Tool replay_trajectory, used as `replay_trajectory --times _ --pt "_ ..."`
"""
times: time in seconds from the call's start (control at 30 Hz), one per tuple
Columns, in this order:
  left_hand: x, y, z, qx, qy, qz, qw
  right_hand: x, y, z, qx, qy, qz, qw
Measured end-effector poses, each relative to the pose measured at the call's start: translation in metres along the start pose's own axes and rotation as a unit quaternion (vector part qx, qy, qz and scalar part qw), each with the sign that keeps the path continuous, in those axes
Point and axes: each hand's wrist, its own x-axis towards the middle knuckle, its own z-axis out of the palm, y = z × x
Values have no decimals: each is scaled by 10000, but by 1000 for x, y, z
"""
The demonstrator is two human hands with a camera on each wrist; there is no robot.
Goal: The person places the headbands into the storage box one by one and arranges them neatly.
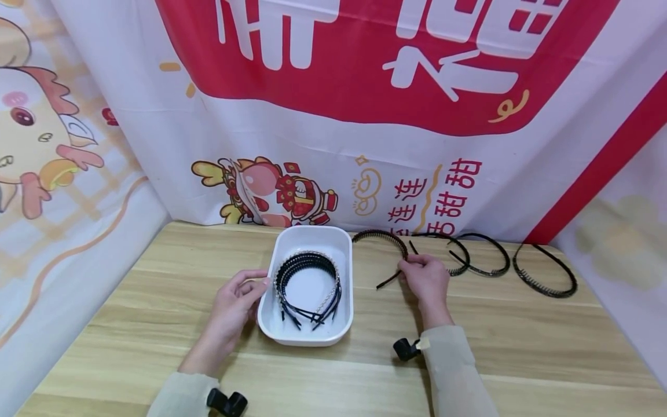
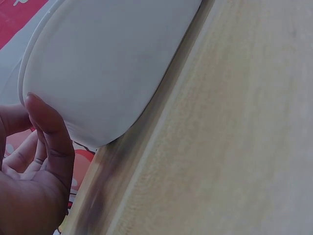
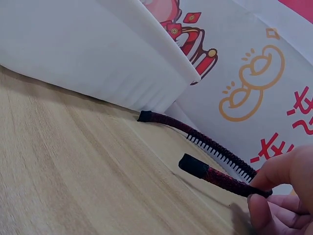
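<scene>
A white plastic tub (image 1: 345, 289) stands on the wooden table with several black headbands (image 1: 307, 260) stacked inside, one with a pale beaded edge. My left hand (image 1: 237, 304) holds the tub by its left side, thumb against the wall near the rim (image 2: 29, 93). To the right of the tub, my right hand (image 1: 424, 281) pinches a dark headband (image 1: 383, 233) near one end, between thumb and fingers. In the right wrist view this headband (image 3: 227, 181) shows comb teeth, reddish-black glitter and black end caps; its far end lies close to the tub wall.
Farther right along the back of the table lie three more dark toothed headbands: two overlapping ones (image 1: 468, 255) (image 1: 508, 263) and a separate one (image 1: 552, 292). A printed cloth (image 1: 312, 133) hangs behind the table's rear edge, with more cloth at both sides.
</scene>
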Motion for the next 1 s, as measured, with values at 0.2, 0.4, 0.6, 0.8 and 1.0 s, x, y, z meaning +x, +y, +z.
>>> replay_trajectory --times 0.2,0.4,0.6,0.8,1.0 --pt "0 -1 0 -12 3 9 10000 1 1 1 294 -22 46 9996" --pt "0 0 0 -10 -7 17 10000 1 0 0 525 -57 76 9986" --pt "-1 0 0 -12 -16 22 10000 0 1 -1 589 -45 16 9982" --pt "-1 0 -1 -59 -78 17 10000 -1 0 -3 677 -22 71 9977" --pt "0 2 -2 -103 -40 77 9999 -2 -1 -3 775 -20 156 9969"
